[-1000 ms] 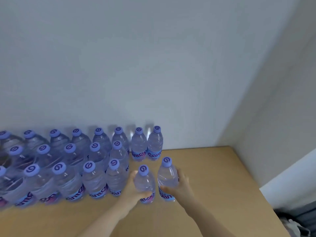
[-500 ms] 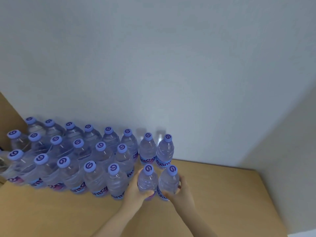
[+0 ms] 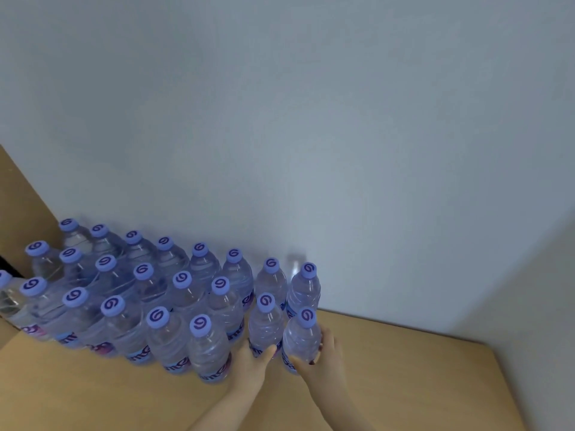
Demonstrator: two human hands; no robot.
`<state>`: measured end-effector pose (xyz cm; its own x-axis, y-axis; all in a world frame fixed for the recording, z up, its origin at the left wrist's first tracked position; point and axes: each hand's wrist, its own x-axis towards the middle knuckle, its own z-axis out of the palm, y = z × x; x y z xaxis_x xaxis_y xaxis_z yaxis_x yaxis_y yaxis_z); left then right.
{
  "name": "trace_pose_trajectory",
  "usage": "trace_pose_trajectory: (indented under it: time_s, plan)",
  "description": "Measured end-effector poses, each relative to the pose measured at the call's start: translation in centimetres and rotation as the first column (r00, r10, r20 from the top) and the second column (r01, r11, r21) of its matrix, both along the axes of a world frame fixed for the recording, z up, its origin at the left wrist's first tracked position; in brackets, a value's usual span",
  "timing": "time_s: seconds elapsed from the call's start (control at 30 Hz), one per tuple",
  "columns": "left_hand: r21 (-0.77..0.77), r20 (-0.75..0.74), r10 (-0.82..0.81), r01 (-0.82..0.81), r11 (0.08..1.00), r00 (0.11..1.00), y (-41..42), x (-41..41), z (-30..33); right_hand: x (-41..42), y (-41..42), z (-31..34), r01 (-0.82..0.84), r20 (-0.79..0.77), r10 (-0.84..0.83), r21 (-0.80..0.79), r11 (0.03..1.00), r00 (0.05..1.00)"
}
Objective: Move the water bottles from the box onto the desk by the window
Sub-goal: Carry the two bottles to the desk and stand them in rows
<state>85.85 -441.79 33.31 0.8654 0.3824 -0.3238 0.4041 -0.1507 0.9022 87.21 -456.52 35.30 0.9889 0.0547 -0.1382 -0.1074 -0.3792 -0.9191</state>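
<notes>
Each of the hands, left [image 3: 253, 360] and right [image 3: 323, 357], grips one water bottle [image 3: 266, 326] [image 3: 301, 337] low on the surface [image 3: 404, 377]; a careless release could tip it against the packed rows [image 3: 140, 293].

Left hand [image 3: 253, 363] wrapped around one upright bottle [image 3: 266, 329], right hand [image 3: 322, 359] around another [image 3: 301, 337], both standing on the wooden desk [image 3: 404, 377] beside rows of purple-capped bottles [image 3: 130, 293] against the wall [image 3: 311, 119].
</notes>
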Motion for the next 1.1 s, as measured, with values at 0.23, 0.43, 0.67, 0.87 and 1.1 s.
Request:
trace_pose_trajectory:
  time_s: [0.23,0.43,0.67,0.87,1.1]
  plan:
    - [-0.049,-0.018,0.071,-0.072,0.996,0.997,-0.1,0.9,-0.6,1.0,0.5,-0.3,-0.006,0.001,0.006,0.002,1.000,1.000]
    - [-0.057,-0.048,0.071,-0.073,0.996,0.996,0.3,1.2,-0.6,1.5,1.2,-0.4,0.021,0.008,-0.021,0.002,1.000,1.000]
    - [-0.056,-0.086,0.022,-0.027,0.998,0.996,0.8,1.0,0.0,1.6,1.8,-0.1,0.041,-0.006,-0.042,-0.014,0.999,0.999]
    - [-0.058,-0.115,-0.038,0.031,0.998,0.993,1.4,0.1,0.4,1.7,2.0,0.0,0.031,-0.033,-0.035,-0.089,0.996,0.999]
    - [-0.035,-0.085,-0.155,0.152,0.988,0.984,1.9,0.0,1.7,0.8,1.9,0.5,0.037,-0.115,-0.054,-0.146,0.989,0.992]
